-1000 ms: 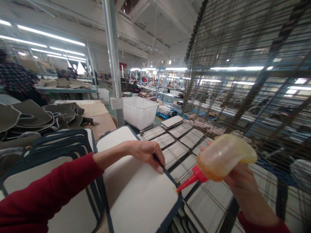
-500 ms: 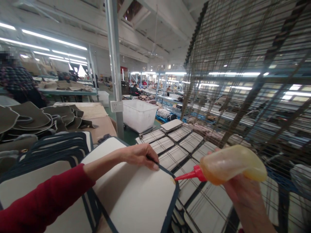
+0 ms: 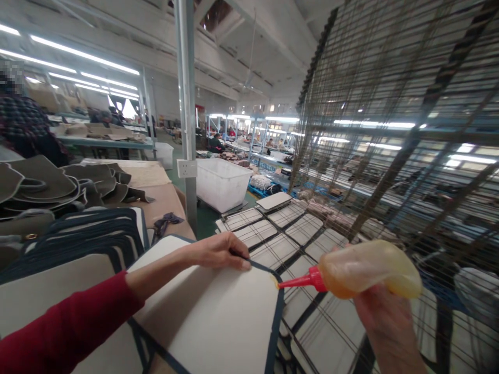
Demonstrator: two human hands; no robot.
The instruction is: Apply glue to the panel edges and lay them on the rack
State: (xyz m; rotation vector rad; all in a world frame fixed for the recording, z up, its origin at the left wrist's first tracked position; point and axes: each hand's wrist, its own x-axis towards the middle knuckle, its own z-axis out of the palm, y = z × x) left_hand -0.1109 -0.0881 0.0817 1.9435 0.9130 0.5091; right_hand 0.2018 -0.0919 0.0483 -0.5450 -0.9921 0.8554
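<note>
A white panel (image 3: 218, 317) with dark blue edge trim lies in front of me. My left hand (image 3: 220, 250), in a red sleeve, pinches the blue trim at the panel's far edge. My right hand (image 3: 384, 317) grips a soft yellow squeeze bottle (image 3: 366, 268) with a red nozzle. The nozzle tip touches the panel's far right corner, where a small yellow blob of glue sits.
A stack of similar blue-edged panels (image 3: 74, 249) lies to my left, with grey felt pieces (image 3: 50, 182) behind. More panels rest on a wire rack (image 3: 296, 228) ahead; tall wire shelving (image 3: 390, 130) fills the right. A steel post (image 3: 187, 104), a white bin (image 3: 222, 182) and a person (image 3: 23, 124) stand beyond.
The panel has turned and slid toward me and left. The bottle has tipped flatter, its nozzle now at the far corner. My left hand keeps its pinch on the trim.
</note>
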